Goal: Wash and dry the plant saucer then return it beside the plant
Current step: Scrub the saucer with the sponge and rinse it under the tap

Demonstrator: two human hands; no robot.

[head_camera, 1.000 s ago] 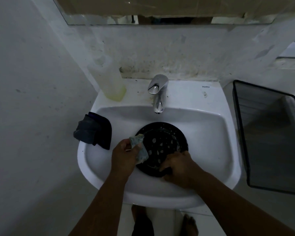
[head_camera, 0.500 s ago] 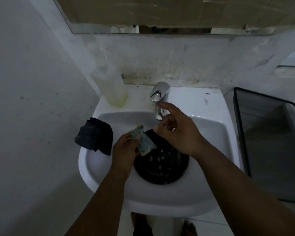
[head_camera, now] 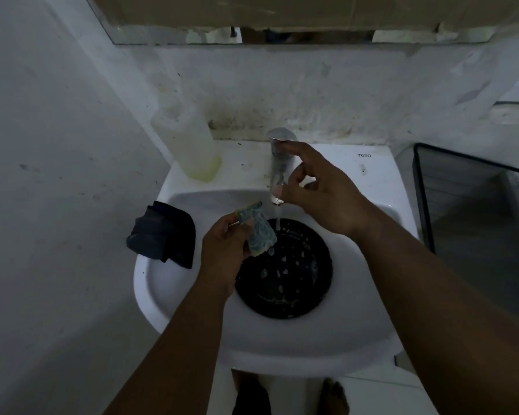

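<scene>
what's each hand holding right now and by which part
The left hand pinches the sponge by its near side, above the saucer. The right hand grips nothing; its fingers rest at the faucet.

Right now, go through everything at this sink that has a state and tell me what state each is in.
Tap: on, a thin stream falling onto the saucer.
Plant saucer: lying flat in the basin, wet, with suds.
Sponge: soapy, gripped in the left hand.
Right hand: at the tap, holding nothing.
Dark cloth: crumpled, draped over the basin's left rim.
Bottle: upright, nearly empty.
Sink: not filled.
</scene>
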